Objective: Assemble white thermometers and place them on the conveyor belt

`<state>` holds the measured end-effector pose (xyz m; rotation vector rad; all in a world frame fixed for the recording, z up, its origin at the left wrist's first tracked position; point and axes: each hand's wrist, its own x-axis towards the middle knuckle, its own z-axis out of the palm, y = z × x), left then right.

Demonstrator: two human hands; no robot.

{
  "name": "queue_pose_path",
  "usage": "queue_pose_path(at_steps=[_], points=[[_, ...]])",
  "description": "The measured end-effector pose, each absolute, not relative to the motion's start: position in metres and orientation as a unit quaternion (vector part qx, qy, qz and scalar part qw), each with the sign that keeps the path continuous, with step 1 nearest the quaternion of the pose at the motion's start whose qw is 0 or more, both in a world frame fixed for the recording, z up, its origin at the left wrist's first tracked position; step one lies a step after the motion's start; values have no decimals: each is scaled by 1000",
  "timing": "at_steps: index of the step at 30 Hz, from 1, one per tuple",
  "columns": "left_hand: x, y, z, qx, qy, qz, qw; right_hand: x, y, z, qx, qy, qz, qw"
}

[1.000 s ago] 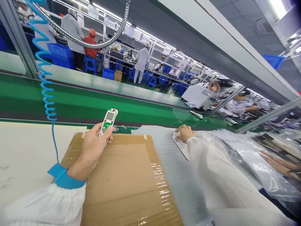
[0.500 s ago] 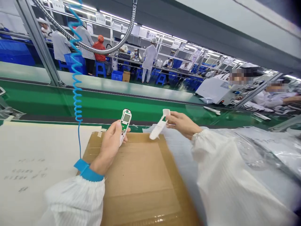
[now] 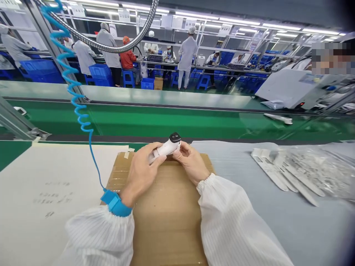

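Observation:
Both my hands hold one small white handheld device [image 3: 166,148] with a black round tip, just above the far edge of a taped cardboard sheet [image 3: 166,207]. My left hand [image 3: 142,171] wraps its lower end, fingers closed. My right hand [image 3: 190,162] pinches its upper end near the black tip. A blue wrist strap [image 3: 116,202] sits on my left wrist, with its coiled blue cord [image 3: 73,88] running up and away.
Several white plastic shells [image 3: 280,171] and clear bags lie on foam sheet at the right. A green conveyor belt [image 3: 166,122] runs across beyond the bench. A white machine [image 3: 294,88] stands at the back right. Workers in white coats stand at far benches.
My right hand brought a white cover from the foam sheet to the device in my left hand. The green circuit board and screen no longer show. Both hands now grip one closed white device.

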<state>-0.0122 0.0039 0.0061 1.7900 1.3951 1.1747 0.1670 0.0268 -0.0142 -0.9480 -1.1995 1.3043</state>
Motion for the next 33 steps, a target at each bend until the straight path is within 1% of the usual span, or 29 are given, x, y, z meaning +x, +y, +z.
queue_pose_path(at_steps=[2,4,7,9,12,16,20,23,25,27,28,31,33], points=[[-12,3,7,677,517,436,290,171,25,-13,-397,-506,556,527],[-11,3,7,673,508,427,325,173,23,-13,-395,-500,560,530],[-6,1,6,656,492,425,382,171,23,-15,-396,-483,555,550],[-1,-3,6,656,493,424,383,167,23,-16,-397,-464,554,566],[6,-10,7,694,494,382,357,159,22,-13,-384,-396,604,575],[15,-19,5,767,501,270,297,152,17,-4,-348,-262,706,558],[19,-25,10,803,516,163,250,154,14,1,-354,-200,710,575],[16,-23,16,815,518,122,231,158,14,4,-345,-189,710,584],[9,-17,15,799,554,109,209,160,14,6,-331,-200,731,562],[2,-9,11,772,596,131,176,159,14,8,-308,-239,751,533],[-1,-7,8,764,604,165,156,158,13,9,-292,-267,757,520],[-2,-5,2,761,560,307,114,149,7,8,-251,-327,753,513],[3,-8,1,757,529,366,112,143,3,6,-236,-329,758,512]])
